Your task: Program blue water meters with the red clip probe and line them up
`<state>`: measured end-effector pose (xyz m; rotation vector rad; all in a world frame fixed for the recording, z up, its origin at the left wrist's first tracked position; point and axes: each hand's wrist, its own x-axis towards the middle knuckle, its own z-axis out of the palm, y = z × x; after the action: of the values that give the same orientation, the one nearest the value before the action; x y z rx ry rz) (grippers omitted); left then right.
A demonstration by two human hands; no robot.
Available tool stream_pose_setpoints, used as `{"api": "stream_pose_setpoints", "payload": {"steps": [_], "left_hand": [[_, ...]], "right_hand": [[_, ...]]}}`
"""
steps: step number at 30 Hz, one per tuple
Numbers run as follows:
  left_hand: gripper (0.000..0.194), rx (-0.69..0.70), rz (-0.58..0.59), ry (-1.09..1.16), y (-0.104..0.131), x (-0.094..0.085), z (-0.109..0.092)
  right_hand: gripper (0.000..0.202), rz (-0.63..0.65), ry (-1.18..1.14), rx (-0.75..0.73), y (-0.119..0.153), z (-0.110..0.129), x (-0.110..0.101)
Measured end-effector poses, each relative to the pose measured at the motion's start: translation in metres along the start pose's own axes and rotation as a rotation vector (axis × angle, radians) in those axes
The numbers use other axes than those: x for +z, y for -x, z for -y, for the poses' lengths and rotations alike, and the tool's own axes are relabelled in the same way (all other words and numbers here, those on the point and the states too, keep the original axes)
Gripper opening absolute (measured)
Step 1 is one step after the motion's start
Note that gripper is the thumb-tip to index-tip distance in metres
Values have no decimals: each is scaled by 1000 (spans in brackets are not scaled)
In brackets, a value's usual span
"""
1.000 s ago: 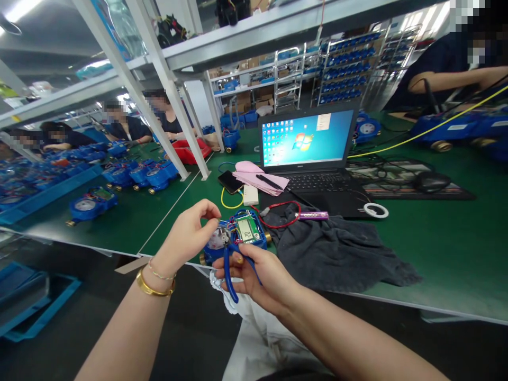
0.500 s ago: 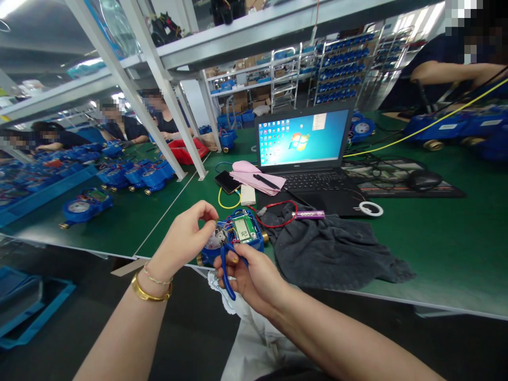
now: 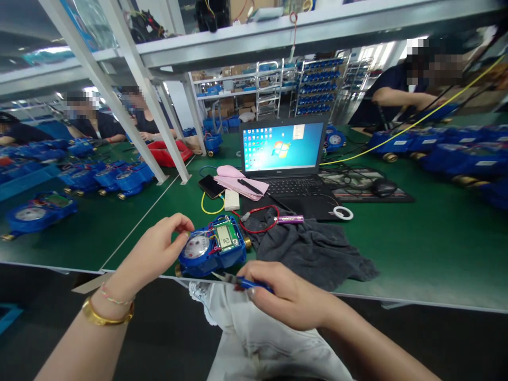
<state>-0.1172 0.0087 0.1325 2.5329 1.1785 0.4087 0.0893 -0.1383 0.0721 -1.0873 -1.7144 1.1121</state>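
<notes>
A blue water meter (image 3: 232, 258) with a round dial, a green circuit board and a small lit display lies at the table's front edge. Brass fittings stick out at its two ends. At the dial's upper left, my left hand (image 3: 161, 246) has thumb and forefinger pinched together beside thin wires; whatever is between the fingertips is too small to make out. My right hand (image 3: 283, 293) is wrapped round blue-handled pliers (image 3: 254, 284), just in front of the meter and below the table edge. Their pointed jaws aim left, apart from the wires.
Behind the meter stand an open laptop (image 3: 281, 151), a phone (image 3: 211, 186) and a pink cloth (image 3: 242, 182). A dark grey cloth (image 3: 313, 254) lies to the right under a purple battery (image 3: 289, 219) with red wire. More meters (image 3: 42, 211) sit left; co-workers are across and right.
My right hand has drawn the pliers away from the meter's wires, down and to the right, turning them sideways. My left hand stays pinched at the dial. The view has shifted right.
</notes>
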Motion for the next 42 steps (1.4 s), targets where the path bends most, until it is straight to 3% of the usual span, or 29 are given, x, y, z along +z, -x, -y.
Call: {"api": "stream_pose_setpoints", "payload": {"steps": [2, 5, 9, 12, 16, 19, 21, 23, 28, 33, 36, 42], "left_hand": [[24, -12, 34, 19, 3, 0, 2], [25, -22, 23, 62, 7, 2, 4], [23, -7, -41, 113, 14, 9, 3], [21, 6, -125, 137, 19, 13, -4], [18, 19, -230, 142, 31, 16, -21], [16, 14, -261, 144, 46, 17, -31], [14, 13, -274, 150, 57, 17, -34], [12, 17, -289, 151, 67, 19, -33], [11, 21, -313, 201, 73, 28, -38], [17, 78, -231, 380, 49, 49, -67], [20, 50, -170, 489, 36, 66, -87], [32, -53, -156, 750, 25, 95, -104]], "right_hand": [[7, -75, 419, -8, 22, -11, -26], [6, -236, 796, 90, 48, -38, -58], [16, -426, 889, 115, 52, -62, -84], [20, -443, 774, 162, 21, -58, -89], [25, -331, 714, 239, -52, -54, -86], [18, -269, 661, 264, -102, -64, -83], [9, -242, 604, 293, -122, -74, -83], [15, -234, 527, 312, -128, -80, -86], [14, -369, 275, 213, -94, -65, -90], [29, -532, -202, 17, -48, -34, -71], [36, -531, -404, -15, -32, -25, -58], [30, -485, -470, -44, -19, -19, -42]]}}
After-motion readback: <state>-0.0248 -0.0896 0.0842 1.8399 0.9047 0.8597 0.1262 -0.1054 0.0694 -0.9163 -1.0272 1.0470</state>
